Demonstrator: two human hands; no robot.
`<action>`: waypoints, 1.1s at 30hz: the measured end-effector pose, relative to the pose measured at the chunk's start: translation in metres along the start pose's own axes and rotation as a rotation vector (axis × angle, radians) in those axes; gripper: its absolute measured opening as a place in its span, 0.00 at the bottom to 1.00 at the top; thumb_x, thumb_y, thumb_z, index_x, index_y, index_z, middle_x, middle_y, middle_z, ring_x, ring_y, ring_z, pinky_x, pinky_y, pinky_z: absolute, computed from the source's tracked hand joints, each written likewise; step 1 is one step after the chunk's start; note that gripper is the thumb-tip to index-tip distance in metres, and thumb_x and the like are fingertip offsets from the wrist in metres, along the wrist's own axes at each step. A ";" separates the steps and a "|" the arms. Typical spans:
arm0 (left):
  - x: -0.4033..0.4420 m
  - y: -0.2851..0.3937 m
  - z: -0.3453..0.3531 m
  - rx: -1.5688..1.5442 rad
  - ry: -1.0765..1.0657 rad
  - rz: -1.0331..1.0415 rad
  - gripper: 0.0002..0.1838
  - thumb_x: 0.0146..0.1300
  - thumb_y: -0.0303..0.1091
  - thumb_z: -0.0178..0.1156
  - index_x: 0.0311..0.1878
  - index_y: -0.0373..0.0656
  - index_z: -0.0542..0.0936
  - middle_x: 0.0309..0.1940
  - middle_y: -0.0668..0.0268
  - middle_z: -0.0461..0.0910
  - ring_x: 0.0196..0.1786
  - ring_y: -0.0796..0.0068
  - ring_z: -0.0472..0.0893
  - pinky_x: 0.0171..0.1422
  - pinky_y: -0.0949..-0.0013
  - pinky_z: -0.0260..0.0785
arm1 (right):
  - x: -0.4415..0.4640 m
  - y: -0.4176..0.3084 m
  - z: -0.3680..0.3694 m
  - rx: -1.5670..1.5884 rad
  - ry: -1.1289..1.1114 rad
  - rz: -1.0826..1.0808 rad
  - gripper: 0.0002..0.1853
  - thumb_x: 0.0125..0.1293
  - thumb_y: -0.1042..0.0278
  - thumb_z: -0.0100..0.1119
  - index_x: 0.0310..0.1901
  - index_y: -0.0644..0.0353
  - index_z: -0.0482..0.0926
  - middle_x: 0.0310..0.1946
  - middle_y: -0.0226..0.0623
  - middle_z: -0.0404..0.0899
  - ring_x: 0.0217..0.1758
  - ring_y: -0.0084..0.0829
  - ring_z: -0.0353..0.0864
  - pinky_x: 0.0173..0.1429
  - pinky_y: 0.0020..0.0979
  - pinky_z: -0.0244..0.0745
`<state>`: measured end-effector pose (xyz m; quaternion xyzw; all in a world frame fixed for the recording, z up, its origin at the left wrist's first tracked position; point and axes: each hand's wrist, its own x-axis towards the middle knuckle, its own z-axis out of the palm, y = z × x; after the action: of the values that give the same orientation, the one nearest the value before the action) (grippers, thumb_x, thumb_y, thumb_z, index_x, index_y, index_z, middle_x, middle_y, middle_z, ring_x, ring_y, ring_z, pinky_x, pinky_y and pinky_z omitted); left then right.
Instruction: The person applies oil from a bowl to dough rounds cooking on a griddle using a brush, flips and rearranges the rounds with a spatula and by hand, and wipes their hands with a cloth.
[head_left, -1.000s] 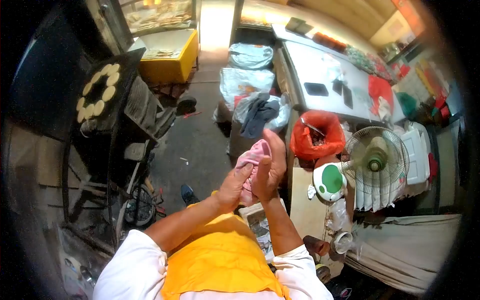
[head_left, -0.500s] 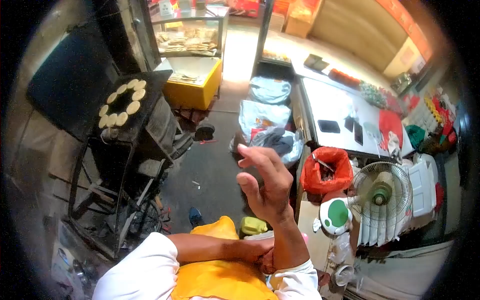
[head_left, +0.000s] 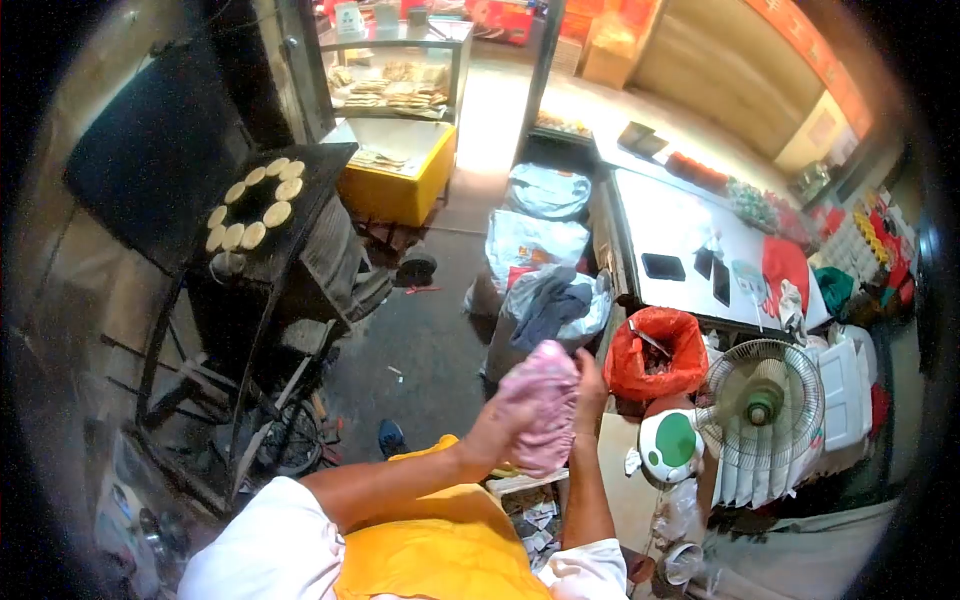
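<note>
A pink cloth sleeve cover (head_left: 540,405) with a gathered edge is held up in front of my yellow apron (head_left: 430,545). My left hand (head_left: 497,432) closes on its left side, slightly blurred. On the other side, my right hand (head_left: 590,388) grips the gathered edge, its fingers partly hidden behind the cloth. Under the forearms, an open box or drawer (head_left: 540,520) with small paper pieces shows.
A bin with a red bag (head_left: 655,365), a fan (head_left: 760,400) and a white-and-green container (head_left: 672,445) stand at the right. Phones (head_left: 663,267) lie on the white counter (head_left: 660,210). Round flatbreads (head_left: 277,213) ring a black stand at the left. Full bags (head_left: 540,240) sit ahead.
My raised right hand has come down, and my left hand has moved from the right forearm. Both hands now hold the pink sleeve cover between them. The view has shifted slightly.
</note>
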<state>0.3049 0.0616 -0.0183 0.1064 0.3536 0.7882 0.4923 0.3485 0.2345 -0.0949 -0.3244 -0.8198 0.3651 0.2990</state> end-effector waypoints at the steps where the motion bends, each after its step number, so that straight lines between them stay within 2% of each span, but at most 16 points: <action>1: 0.007 -0.001 0.004 0.450 -0.198 0.298 0.26 0.62 0.44 0.60 0.62 0.45 0.72 0.52 0.62 0.78 0.56 0.65 0.77 0.63 0.60 0.69 | -0.013 -0.011 0.004 -0.190 -0.150 -0.012 0.16 0.66 0.64 0.57 0.51 0.62 0.77 0.42 0.47 0.79 0.45 0.43 0.79 0.50 0.38 0.74; 2: 0.013 -0.003 0.010 0.900 -0.389 0.595 0.27 0.60 0.40 0.61 0.63 0.47 0.71 0.53 0.60 0.77 0.58 0.63 0.75 0.64 0.59 0.67 | -0.029 -0.028 0.013 -0.382 -0.302 -0.025 0.15 0.65 0.63 0.58 0.50 0.62 0.77 0.41 0.47 0.79 0.45 0.44 0.80 0.49 0.39 0.75; 4: 0.005 -0.009 0.065 1.109 -0.527 0.960 0.29 0.53 0.41 0.62 0.60 0.48 0.74 0.55 0.58 0.75 0.60 0.60 0.72 0.64 0.53 0.64 | -0.036 0.001 0.063 -0.551 -0.748 -0.212 0.14 0.63 0.60 0.59 0.45 0.59 0.77 0.41 0.47 0.80 0.43 0.47 0.82 0.46 0.42 0.77; 6: 0.001 -0.046 0.085 1.282 -0.814 1.108 0.27 0.52 0.44 0.61 0.57 0.47 0.76 0.58 0.58 0.73 0.60 0.58 0.72 0.63 0.49 0.62 | -0.053 -0.006 0.092 -0.625 -1.058 -0.411 0.20 0.63 0.55 0.58 0.51 0.58 0.75 0.47 0.48 0.78 0.46 0.50 0.81 0.47 0.46 0.77; 8: 0.005 -0.097 0.088 1.361 -1.233 0.428 0.24 0.56 0.46 0.59 0.55 0.46 0.78 0.55 0.57 0.74 0.58 0.59 0.74 0.62 0.44 0.61 | -0.076 -0.009 0.119 -0.635 -1.095 -0.511 0.19 0.62 0.56 0.60 0.50 0.57 0.75 0.45 0.45 0.79 0.44 0.47 0.83 0.43 0.47 0.78; 10: 0.021 -0.108 0.064 0.807 -1.195 -0.313 0.23 0.55 0.45 0.56 0.49 0.40 0.79 0.42 0.51 0.82 0.46 0.54 0.80 0.53 0.53 0.67 | -0.100 -0.003 0.136 -0.564 -1.027 -0.484 0.19 0.61 0.57 0.61 0.51 0.57 0.74 0.45 0.44 0.79 0.44 0.47 0.82 0.44 0.47 0.78; 13: 0.024 -0.101 0.035 1.028 -1.174 -0.362 0.21 0.55 0.45 0.56 0.46 0.39 0.79 0.40 0.50 0.82 0.45 0.53 0.80 0.50 0.59 0.69 | -0.120 0.029 0.144 -0.515 -1.153 -0.376 0.19 0.61 0.58 0.60 0.52 0.57 0.75 0.45 0.47 0.79 0.45 0.49 0.82 0.47 0.47 0.78; 15: 0.023 -0.094 0.015 1.057 -0.967 -0.090 0.20 0.56 0.46 0.57 0.44 0.40 0.78 0.39 0.51 0.80 0.45 0.51 0.79 0.50 0.57 0.69 | -0.113 0.004 0.127 -0.497 -1.402 -0.216 0.19 0.63 0.58 0.59 0.52 0.58 0.75 0.48 0.50 0.78 0.49 0.51 0.80 0.50 0.48 0.77; 16: 0.025 -0.093 0.001 1.059 -0.969 -0.094 0.20 0.56 0.46 0.57 0.44 0.40 0.78 0.39 0.51 0.80 0.45 0.51 0.79 0.50 0.57 0.69 | -0.108 0.006 0.125 -0.493 -1.400 -0.214 0.19 0.63 0.58 0.59 0.52 0.58 0.75 0.48 0.50 0.78 0.49 0.51 0.80 0.50 0.48 0.77; 18: 0.031 -0.095 -0.029 1.239 -0.753 0.184 0.19 0.56 0.47 0.59 0.44 0.42 0.77 0.39 0.53 0.77 0.45 0.50 0.77 0.49 0.55 0.69 | -0.107 0.014 0.119 -0.402 -1.209 -0.154 0.22 0.63 0.55 0.61 0.54 0.61 0.75 0.50 0.51 0.79 0.52 0.50 0.79 0.55 0.44 0.75; 20: 0.037 -0.079 -0.059 1.336 -0.645 0.223 0.20 0.54 0.47 0.63 0.46 0.45 0.76 0.40 0.56 0.74 0.45 0.52 0.75 0.49 0.55 0.69 | -0.105 0.010 0.112 -0.414 -1.088 -0.119 0.21 0.64 0.55 0.60 0.50 0.63 0.76 0.44 0.48 0.80 0.49 0.50 0.80 0.55 0.45 0.75; 24: 0.046 -0.054 -0.110 1.573 -0.340 0.526 0.21 0.52 0.47 0.65 0.47 0.49 0.77 0.42 0.57 0.75 0.46 0.54 0.76 0.50 0.54 0.69 | -0.113 0.044 0.106 -0.450 -0.860 -0.220 0.20 0.64 0.55 0.60 0.50 0.62 0.76 0.42 0.45 0.80 0.47 0.49 0.80 0.54 0.46 0.76; 26: 0.041 -0.029 -0.097 1.700 -0.280 0.529 0.24 0.52 0.45 0.67 0.52 0.48 0.77 0.45 0.58 0.77 0.46 0.56 0.77 0.50 0.53 0.70 | -0.115 0.075 0.096 -0.541 -0.640 -0.407 0.20 0.64 0.55 0.60 0.49 0.62 0.75 0.40 0.44 0.80 0.46 0.48 0.81 0.54 0.46 0.76; 28: 0.038 -0.021 -0.074 1.556 -0.194 0.895 0.22 0.52 0.42 0.66 0.51 0.47 0.78 0.44 0.56 0.78 0.46 0.56 0.79 0.51 0.53 0.70 | -0.106 0.101 0.085 -0.672 -0.346 -0.618 0.19 0.64 0.55 0.60 0.49 0.62 0.75 0.39 0.43 0.80 0.45 0.47 0.81 0.54 0.46 0.76; 30: 0.019 -0.010 -0.028 1.477 -0.242 1.074 0.20 0.54 0.39 0.64 0.50 0.46 0.78 0.46 0.58 0.78 0.46 0.58 0.79 0.56 0.51 0.70 | -0.088 0.107 0.083 -0.648 -0.294 -0.609 0.19 0.64 0.55 0.61 0.48 0.62 0.75 0.39 0.42 0.80 0.45 0.47 0.81 0.54 0.46 0.76; 33: 0.003 -0.045 -0.019 1.435 -0.546 1.116 0.24 0.55 0.43 0.63 0.56 0.51 0.76 0.58 0.58 0.72 0.59 0.58 0.74 0.65 0.45 0.65 | -0.019 0.075 0.102 0.587 -0.322 0.593 0.17 0.68 0.54 0.55 0.50 0.57 0.74 0.40 0.38 0.79 0.43 0.37 0.79 0.46 0.39 0.76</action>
<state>0.3251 0.0675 -0.0622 0.7179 0.5242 0.4522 -0.0728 0.3097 0.2185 -0.2156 -0.3857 -0.5890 0.6982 0.1296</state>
